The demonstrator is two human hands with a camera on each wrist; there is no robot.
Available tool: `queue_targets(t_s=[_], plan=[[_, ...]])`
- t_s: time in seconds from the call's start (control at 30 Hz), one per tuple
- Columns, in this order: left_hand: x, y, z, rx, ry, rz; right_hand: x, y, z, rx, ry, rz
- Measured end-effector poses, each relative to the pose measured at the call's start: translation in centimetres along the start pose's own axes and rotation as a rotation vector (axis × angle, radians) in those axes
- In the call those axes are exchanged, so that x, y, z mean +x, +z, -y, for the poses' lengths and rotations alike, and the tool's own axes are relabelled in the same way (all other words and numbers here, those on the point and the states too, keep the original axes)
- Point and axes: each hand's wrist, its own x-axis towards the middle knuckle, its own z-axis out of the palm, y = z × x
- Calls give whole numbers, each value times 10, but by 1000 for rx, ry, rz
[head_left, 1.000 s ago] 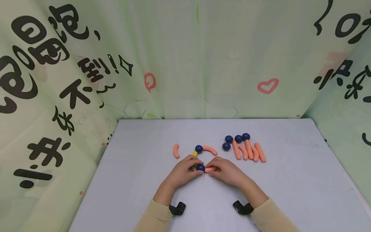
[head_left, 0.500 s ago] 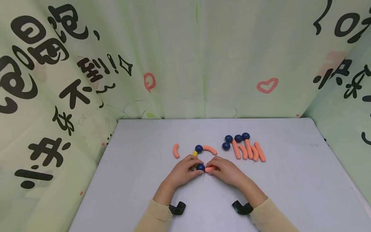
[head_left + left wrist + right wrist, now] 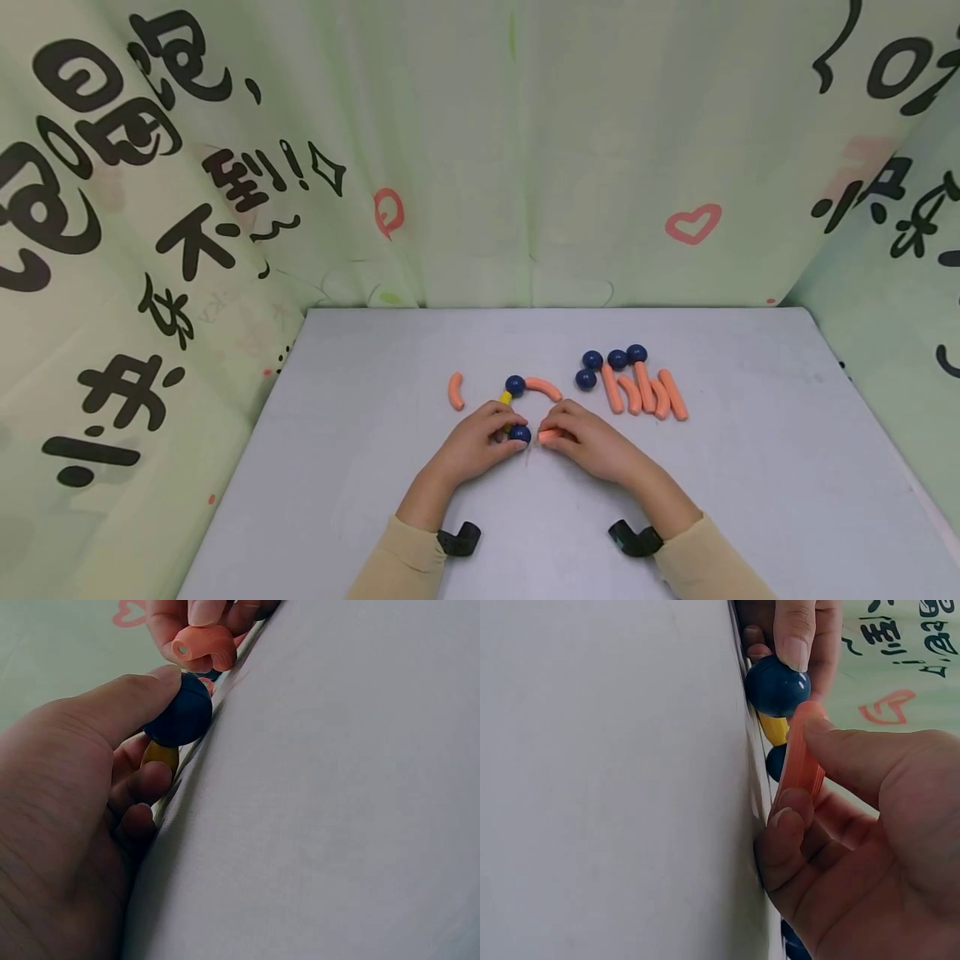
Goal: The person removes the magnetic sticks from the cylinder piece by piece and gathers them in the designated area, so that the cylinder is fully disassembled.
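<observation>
My left hand [image 3: 476, 437] pinches a blue ball [image 3: 184, 712] between thumb and fingers, low over the table. A yellow rod [image 3: 774, 729] joins this ball to a farther blue ball [image 3: 515, 385], from which a curved orange rod [image 3: 543, 388] extends right. In my right hand [image 3: 588, 442], thumb and fingers grip another orange rod [image 3: 802, 757]; the left wrist view shows it curved, with a small pale spot on its end. In the head view a small gap separates this rod from the near ball. Fingers cover part of the yellow rod.
A loose curved orange rod [image 3: 456, 391] lies to the left. Toward the back right, several blue balls [image 3: 586, 380] sit beside a row of straight and curved orange rods [image 3: 673, 394]. Printed curtains [image 3: 465, 150] enclose the white table [image 3: 337, 467] behind and at the sides.
My right hand has drawn slightly to the right with the orange rod, whose end has come away from the near blue ball. My left hand stays in place.
</observation>
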Motion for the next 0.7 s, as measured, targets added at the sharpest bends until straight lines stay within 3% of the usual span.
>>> queue_targets(t_s=[0.37, 0.7], plan=[[0, 1, 0, -2, -10, -5, -12, -25, -4, -36, 59, -61], [0, 1, 1, -9, -8, -4, -29, -73, -44, -134, 82, -147]])
